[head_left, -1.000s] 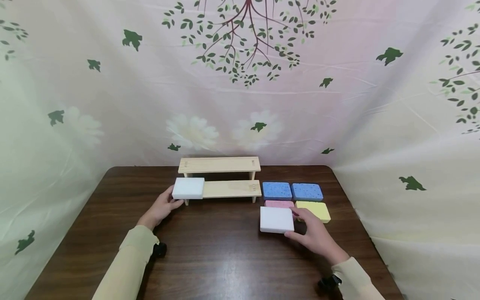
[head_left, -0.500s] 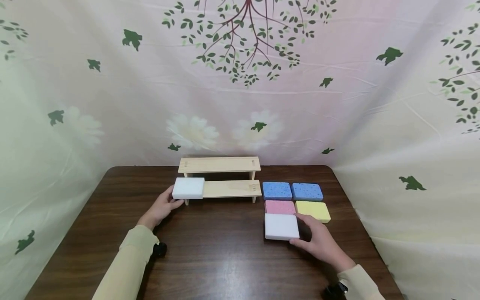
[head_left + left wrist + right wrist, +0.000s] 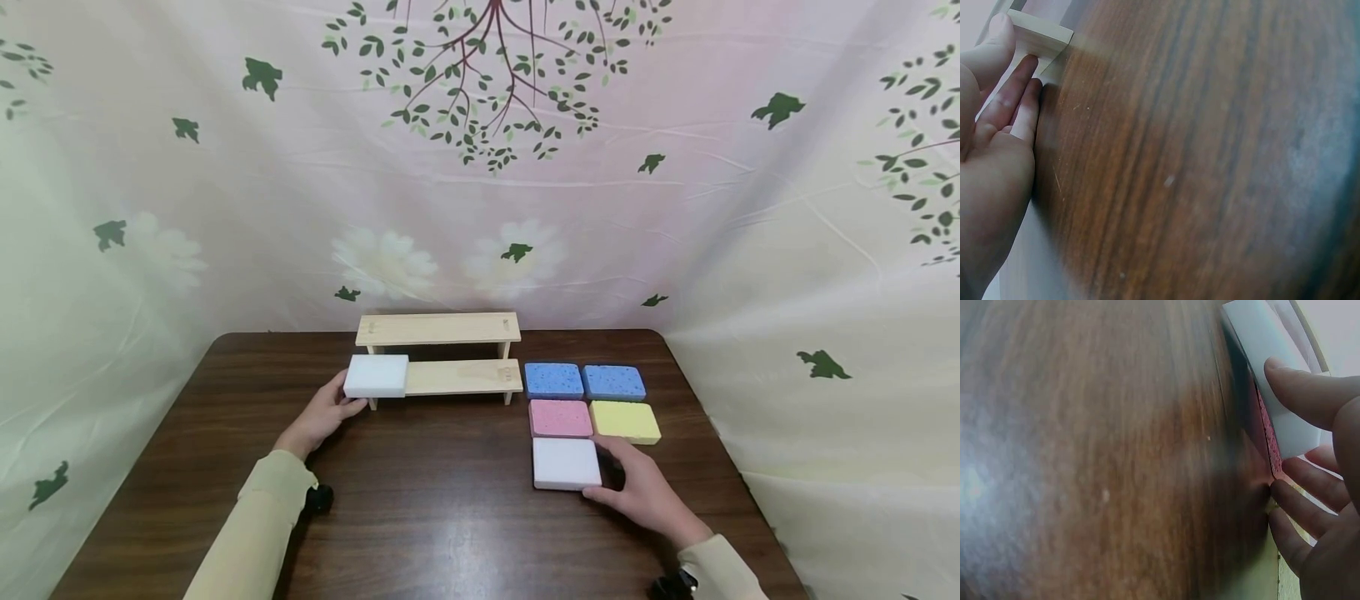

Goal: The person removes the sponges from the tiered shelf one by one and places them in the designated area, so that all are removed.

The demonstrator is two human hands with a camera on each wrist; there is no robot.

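In the head view, a white sponge (image 3: pixel 377 376) lies on the left end of the lower tier of a small wooden shelf (image 3: pixel 461 377). My left hand (image 3: pixel 322 415) holds this sponge at its left side, thumb near the front corner; part of the grip is hidden. The left wrist view shows my left fingers (image 3: pixel 1007 112) beside the shelf end (image 3: pixel 1041 30). My right hand (image 3: pixel 637 483) grips a second white sponge (image 3: pixel 567 464) by its right side, thumb (image 3: pixel 1304 394) on the front face. This sponge is in front of the pink sponge (image 3: pixel 560 418), seemingly just above the table.
Two blue sponges (image 3: pixel 553 381) stand side by side right of the shelf, with a yellow sponge (image 3: pixel 626 422) in front, beside the pink one. The shelf's upper tier (image 3: pixel 438 328) rises at the back. A printed cloth (image 3: pixel 450 208) hangs behind the brown table (image 3: pixel 420 517).
My right hand has brought its white sponge toward me and slightly right, uncovering the pink sponge. My left hand and its sponge have stayed in place.
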